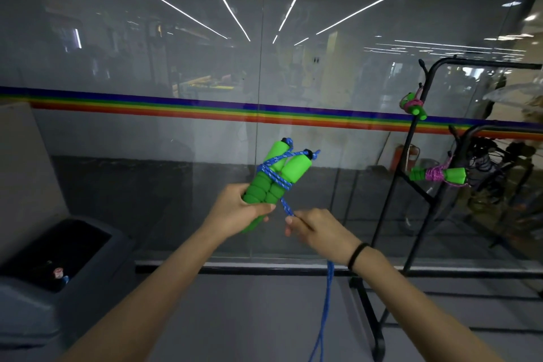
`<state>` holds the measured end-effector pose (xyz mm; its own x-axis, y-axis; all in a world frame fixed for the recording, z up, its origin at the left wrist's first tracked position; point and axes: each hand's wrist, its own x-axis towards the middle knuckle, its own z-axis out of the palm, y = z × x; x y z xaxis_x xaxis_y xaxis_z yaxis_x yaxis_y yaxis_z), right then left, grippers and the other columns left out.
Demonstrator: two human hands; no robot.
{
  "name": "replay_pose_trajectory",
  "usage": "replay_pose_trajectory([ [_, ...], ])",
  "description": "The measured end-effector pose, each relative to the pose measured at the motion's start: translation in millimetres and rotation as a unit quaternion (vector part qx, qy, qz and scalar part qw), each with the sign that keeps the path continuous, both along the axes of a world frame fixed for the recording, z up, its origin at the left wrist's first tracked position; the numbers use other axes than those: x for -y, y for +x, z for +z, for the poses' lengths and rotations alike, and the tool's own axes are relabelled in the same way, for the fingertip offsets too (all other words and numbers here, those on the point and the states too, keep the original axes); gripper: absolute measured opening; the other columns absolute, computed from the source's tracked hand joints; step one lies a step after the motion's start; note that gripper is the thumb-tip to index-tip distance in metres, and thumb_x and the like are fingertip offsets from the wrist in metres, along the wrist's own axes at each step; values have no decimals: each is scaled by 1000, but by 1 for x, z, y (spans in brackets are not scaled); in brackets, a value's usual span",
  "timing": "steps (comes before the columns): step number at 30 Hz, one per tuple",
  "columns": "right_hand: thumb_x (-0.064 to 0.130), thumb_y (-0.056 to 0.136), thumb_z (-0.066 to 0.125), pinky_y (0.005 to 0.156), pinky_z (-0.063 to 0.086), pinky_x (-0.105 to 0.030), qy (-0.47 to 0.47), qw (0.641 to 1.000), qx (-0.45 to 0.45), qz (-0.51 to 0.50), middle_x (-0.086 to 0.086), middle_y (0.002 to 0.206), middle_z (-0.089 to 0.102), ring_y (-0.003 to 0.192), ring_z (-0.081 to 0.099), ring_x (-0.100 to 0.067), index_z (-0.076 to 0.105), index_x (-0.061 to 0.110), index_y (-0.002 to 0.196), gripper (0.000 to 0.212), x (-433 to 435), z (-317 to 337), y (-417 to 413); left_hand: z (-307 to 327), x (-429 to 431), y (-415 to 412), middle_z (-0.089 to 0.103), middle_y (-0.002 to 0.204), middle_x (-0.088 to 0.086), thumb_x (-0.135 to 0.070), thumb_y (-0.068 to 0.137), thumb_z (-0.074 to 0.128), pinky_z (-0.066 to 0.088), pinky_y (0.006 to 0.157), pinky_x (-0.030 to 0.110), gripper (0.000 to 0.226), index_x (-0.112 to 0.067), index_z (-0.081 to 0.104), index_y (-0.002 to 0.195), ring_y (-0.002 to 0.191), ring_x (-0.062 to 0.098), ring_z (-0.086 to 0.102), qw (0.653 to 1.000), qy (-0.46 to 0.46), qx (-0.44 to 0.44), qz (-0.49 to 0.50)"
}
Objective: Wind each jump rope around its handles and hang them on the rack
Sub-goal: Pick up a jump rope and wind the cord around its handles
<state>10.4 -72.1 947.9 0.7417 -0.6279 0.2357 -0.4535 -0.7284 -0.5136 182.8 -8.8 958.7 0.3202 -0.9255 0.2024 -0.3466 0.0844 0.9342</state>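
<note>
A long tail of blue rope (pixel 324 303) hangs slack toward the floor below a person's right hand (pixel 316 229), whose fingers pinch the cord taut. Just beside it is the left hand (pixel 242 209), fingers clenched round the pair of green handles (pixel 274 182). A few turns cross the handles above that grip; most of the winding looks to remain, and the hanging too. Well beyond the right hand, the black rack (pixel 403 156) carries two pink-corded ropes, an upper bundle (pixel 412 107) and a lower bundle (pixel 437 176), already wound and hung.
</note>
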Motion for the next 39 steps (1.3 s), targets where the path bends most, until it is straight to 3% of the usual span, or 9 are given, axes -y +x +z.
replay_pose_trajectory([
  [4, 30, 94, 45, 68, 36, -32, -123, 978, -166, 9, -20, 94, 63, 88, 59, -34, 53, 12, 81, 24, -11, 21, -4, -4, 2, -3, 62, 60, -2, -21, 69, 72, 43, 57, 22, 12, -20, 62, 63, 62, 15, 60, 975, 29, 206, 80],
  [7, 33, 89, 53, 66, 36, -28, -157, 965, -209, 36, -11, 86, 64, 83, 58, -27, 62, 17, 86, 20, -11, 49, -12, -10, -1, -3, 69, 86, 4, -23, 72, 62, 46, 70, 30, 7, -21, 64, 79, 87, 28, 65, 922, 99, 366, 81],
  [10, 38, 81, 65, 64, 40, -25, -139, 969, -197, 62, 4, 75, 65, 66, 53, -8, 70, 20, 88, 20, 3, 71, -20, -14, -5, -4, 68, 88, 4, -20, 74, 58, 45, 69, 31, 7, -20, 60, 80, 88, 28, 64, 877, 120, 462, -61],
  [15, 33, 62, 77, 62, 40, -20, 102, 989, -20, 105, 3, 64, 66, 60, 55, -6, 71, 17, 70, 18, 31, 63, -28, -3, -14, 0, 50, 57, -5, -12, 73, 63, 39, 52, 26, 11, -16, 53, 69, 52, 5, 47, 882, 49, 395, -252],
  [21, 35, 61, 76, 52, 47, -9, 306, 930, 170, 116, 12, 59, 68, 53, 60, 5, 70, 21, 67, 16, 27, 14, -19, 3, -18, -4, 46, 59, -11, -7, 75, 71, 32, 48, 20, 12, -15, 61, 76, 52, 4, 40, 907, 46, 253, -334],
  [25, 8, 73, 63, 72, 54, -17, 323, 929, 181, -19, 3, 74, 70, 51, 60, 4, 53, 21, 72, 16, 28, -25, -24, -4, -19, -6, 52, 59, -16, -7, 75, 73, 36, 53, 15, 18, -21, 62, 75, 56, 1, 46, 918, 64, 162, -357],
  [29, 5, 95, 37, 40, 29, -13, 314, 929, 181, -73, 9, 47, 42, 41, 36, -1, 38, 18, 61, 36, 1, -40, -15, -8, -14, -7, 68, 75, 0, -7, 73, 76, 50, 64, 23, 16, -12, 68, 86, 70, 12, 62, 952, 64, 76, -290],
  [34, 26, 99, 32, 35, 22, -11, 334, 919, 205, -41, 11, 34, 34, 33, 26, -1, 49, 12, 66, 40, -10, -32, -16, -10, -1, -15, 71, 83, 13, -2, 71, 75, 55, 59, 27, 26, -2, 66, 95, 65, 20, 68, 984, 69, -58, -154],
  [39, 33, 95, 42, 52, 33, -16, 69, 997, -3, -19, 8, 50, 45, 47, 42, -3, 51, 25, 62, 36, -14, -15, -33, -10, 8, -12, 66, 68, 2, -12, 67, 76, 47, 60, 23, 15, -19, 66, 75, 62, 15, 61, 987, 39, 154, -13],
])
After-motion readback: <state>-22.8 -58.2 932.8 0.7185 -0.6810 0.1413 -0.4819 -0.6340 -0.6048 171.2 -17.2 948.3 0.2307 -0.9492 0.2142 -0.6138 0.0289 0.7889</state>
